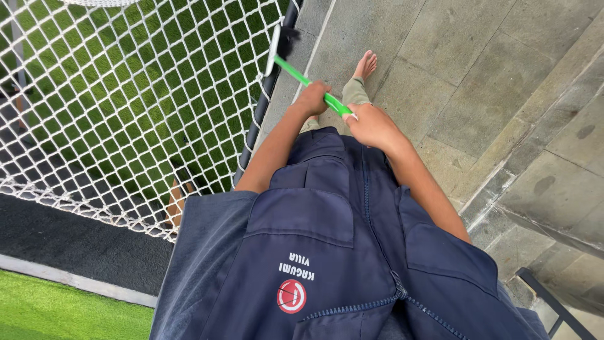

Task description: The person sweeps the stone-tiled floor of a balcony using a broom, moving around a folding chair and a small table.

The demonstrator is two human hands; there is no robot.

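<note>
Both my hands grip a green handle of a brush. My left hand holds it further up, and my right hand closes on its near end. The brush head, white-backed with dark bristles, rests against the dark rail at the edge of a white rope net. My bare foot stands on grey stone paving just beyond the hands. I wear a dark blue zipped jacket.
A white net stretches to the left over green turf below. Grey stone slabs and a step edge lie to the right. A strip of green turf is at bottom left, a dark metal frame at bottom right.
</note>
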